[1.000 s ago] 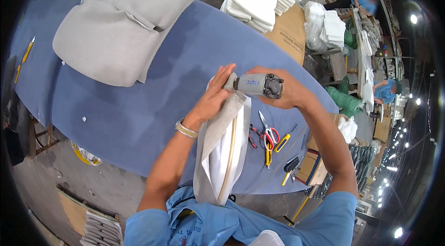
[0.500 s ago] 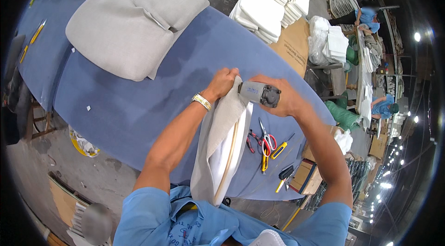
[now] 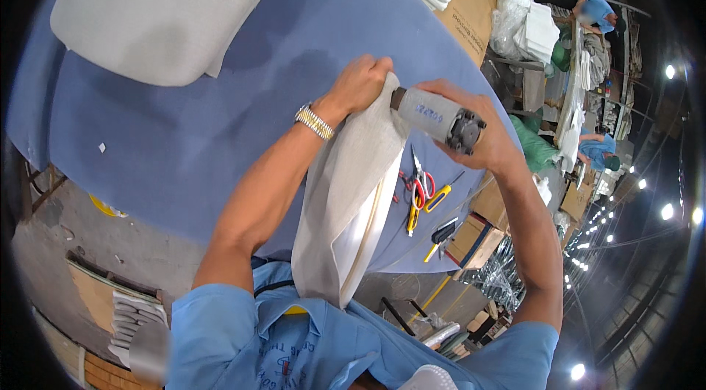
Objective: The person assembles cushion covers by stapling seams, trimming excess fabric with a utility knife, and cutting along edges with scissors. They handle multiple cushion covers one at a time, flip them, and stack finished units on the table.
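Note:
A long panel covered in light grey fabric [image 3: 346,155] stands on edge, its near end against my shirt. White padding [image 3: 356,232] and a thin wooden edge show where the cover lies apart along the near half. My left hand [image 3: 358,85] is closed on the fabric at the panel's far end; its fingertips are partly hidden. In my right hand [image 3: 489,129] is a grey staple gun [image 3: 430,114], gripped from the right. Its dark nose meets the fabric edge just beside my left hand, though the exact contact is hidden.
A blue-covered table [image 3: 169,147] carries grey upholstered pieces [image 3: 154,22] at far left. Right of the panel lie red-handled scissors [image 3: 421,188], a yellow screwdriver [image 3: 439,199], a yellow cutter [image 3: 412,221] and a black-handled tool [image 3: 443,231]. A cardboard box [image 3: 465,239] adjoins the table; two people work farther right.
The view has shifted, with the upholstered pieces now partly cut off. Both hands and the staple gun sit higher in the picture, and the fabric covers more of the panel's far edge.

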Demonstrator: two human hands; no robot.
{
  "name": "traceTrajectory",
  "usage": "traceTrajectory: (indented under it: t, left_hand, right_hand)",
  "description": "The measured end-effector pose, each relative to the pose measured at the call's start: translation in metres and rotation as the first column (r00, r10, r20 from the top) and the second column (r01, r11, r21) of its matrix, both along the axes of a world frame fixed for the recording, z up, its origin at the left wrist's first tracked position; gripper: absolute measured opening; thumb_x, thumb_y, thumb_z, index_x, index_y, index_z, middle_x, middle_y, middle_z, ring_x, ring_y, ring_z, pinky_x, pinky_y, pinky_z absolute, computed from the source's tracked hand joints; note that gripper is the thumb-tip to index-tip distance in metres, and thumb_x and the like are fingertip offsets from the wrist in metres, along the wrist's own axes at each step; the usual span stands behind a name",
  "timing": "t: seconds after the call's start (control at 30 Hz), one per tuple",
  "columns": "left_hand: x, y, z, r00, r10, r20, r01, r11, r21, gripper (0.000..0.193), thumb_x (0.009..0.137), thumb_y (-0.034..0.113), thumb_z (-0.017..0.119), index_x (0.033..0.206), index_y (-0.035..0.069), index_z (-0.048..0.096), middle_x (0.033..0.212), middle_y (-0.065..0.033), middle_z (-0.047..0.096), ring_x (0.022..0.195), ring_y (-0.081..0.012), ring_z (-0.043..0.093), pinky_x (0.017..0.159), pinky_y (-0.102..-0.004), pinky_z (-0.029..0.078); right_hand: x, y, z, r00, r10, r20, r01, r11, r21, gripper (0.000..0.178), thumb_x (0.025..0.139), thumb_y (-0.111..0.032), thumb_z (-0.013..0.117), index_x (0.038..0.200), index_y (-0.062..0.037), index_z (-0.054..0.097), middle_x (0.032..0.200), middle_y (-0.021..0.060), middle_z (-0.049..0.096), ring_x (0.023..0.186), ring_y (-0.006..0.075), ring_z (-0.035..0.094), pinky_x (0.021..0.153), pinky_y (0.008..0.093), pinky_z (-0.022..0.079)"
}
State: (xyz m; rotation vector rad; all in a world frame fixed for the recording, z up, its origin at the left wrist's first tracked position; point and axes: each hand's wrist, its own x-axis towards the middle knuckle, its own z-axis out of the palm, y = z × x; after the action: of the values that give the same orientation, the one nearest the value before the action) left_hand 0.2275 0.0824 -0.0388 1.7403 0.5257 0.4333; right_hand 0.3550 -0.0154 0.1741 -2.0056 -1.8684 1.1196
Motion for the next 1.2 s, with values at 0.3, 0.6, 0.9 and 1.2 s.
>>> traceTrajectory:
  t: [0.3, 0.6, 0.9, 1.2]
  left_hand:
    - [0.016, 0.002, -0.016, 0.998, 0.019, -0.052, -0.027, 0.987, -0.159, 0.045, 0.101, 0.035, 0.043, 0.098, -0.003, 0.068, 0.102, -0.0304, 0.068, 0.090, -0.0427, 0.065, 0.084, -0.0502, 0.049]
    - [-0.024, 0.016, 0.128, 0.921, 0.352, 0.168, -0.347, 0.936, -0.058, 0.054, 0.100, 0.041, 0.047, 0.080, -0.002, 0.073, 0.079, -0.0176, 0.072, 0.077, -0.0255, 0.065, 0.082, -0.0419, 0.050]
    - [-0.146, -0.086, 0.322, 0.860, -0.333, 0.386, -0.025, 0.728, 0.685, 0.038, 0.094, 0.020, 0.055, 0.060, 0.006, 0.060, 0.068, -0.0061, 0.063, 0.086, -0.0222, 0.063, 0.104, -0.0424, 0.044]
    - [-0.230, -0.170, 0.299, 0.914, -0.261, 0.312, -0.105, 0.589, 0.801, 0.015, 0.085, 0.009, 0.074, 0.073, 0.006, 0.065, 0.110, -0.0113, 0.070, 0.126, -0.0271, 0.062, 0.120, -0.0479, 0.034]
  right_hand:
    - [0.003, -0.007, -0.005, 0.988, -0.090, 0.123, 0.098, 0.993, -0.061, 0.056, 0.073, -0.013, 0.080, 0.127, -0.0105, 0.063, 0.111, 0.0127, 0.073, 0.107, 0.0362, 0.069, 0.091, 0.0411, 0.055]
    - [-0.094, -0.139, 0.039, 0.883, -0.403, -0.241, 0.470, 0.760, 0.449, 0.062, 0.081, -0.005, 0.083, 0.138, -0.0047, 0.059, 0.106, 0.0123, 0.074, 0.087, 0.0176, 0.068, 0.078, 0.0326, 0.056]
    - [-0.132, -0.312, -0.098, 0.654, -0.719, -0.237, 0.752, 0.651, 0.102, 0.064, 0.076, -0.011, 0.088, 0.133, -0.0007, 0.062, 0.111, 0.0149, 0.073, 0.099, 0.0279, 0.071, 0.089, 0.0369, 0.056]
    - [-0.117, -0.279, -0.152, 0.725, -0.524, -0.447, 0.687, 0.598, 0.412, 0.047, 0.093, -0.020, 0.074, 0.133, 0.0023, 0.064, 0.122, 0.0187, 0.072, 0.114, 0.0282, 0.069, 0.100, 0.0387, 0.053]
